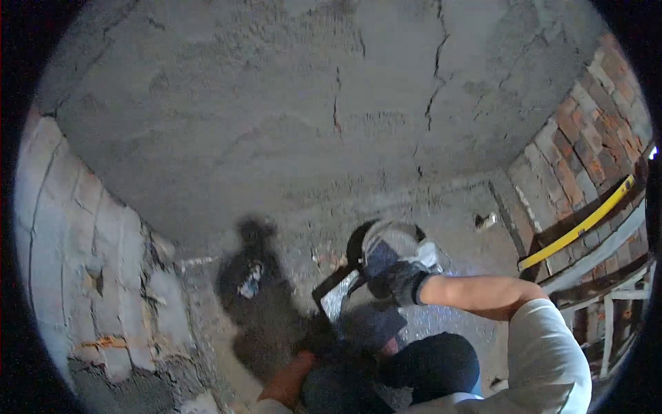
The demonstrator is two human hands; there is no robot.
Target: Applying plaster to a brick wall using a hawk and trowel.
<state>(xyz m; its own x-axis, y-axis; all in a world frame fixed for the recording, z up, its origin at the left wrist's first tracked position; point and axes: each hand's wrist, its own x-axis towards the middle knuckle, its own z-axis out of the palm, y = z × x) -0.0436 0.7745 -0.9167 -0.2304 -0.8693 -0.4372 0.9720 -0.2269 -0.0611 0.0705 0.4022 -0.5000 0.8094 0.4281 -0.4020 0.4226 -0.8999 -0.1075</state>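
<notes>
My right hand (398, 281), in a dark glove, reaches over a round bucket-like container (412, 233) on the floor. Its fingers look curled, but what they hold is unclear; a dark flat piece (380, 254) shows just beyond them. My left hand (323, 339) is low in deep shadow, also dark and seemingly gloved, its fingers hidden. Near it are a grey flat piece (376, 324) and a dark angled edge (334, 284) beside a shiny patch. My bent knees (438, 362) are close below both hands.
A cracked, grey plastered wall (276, 90) rises ahead. Rough brick walls stand at left (117, 255) and right (579, 131). A long yellow level-like bar (579, 226) and a pale board (600, 247) lean at right. Small debris (486, 221) lies near the wall.
</notes>
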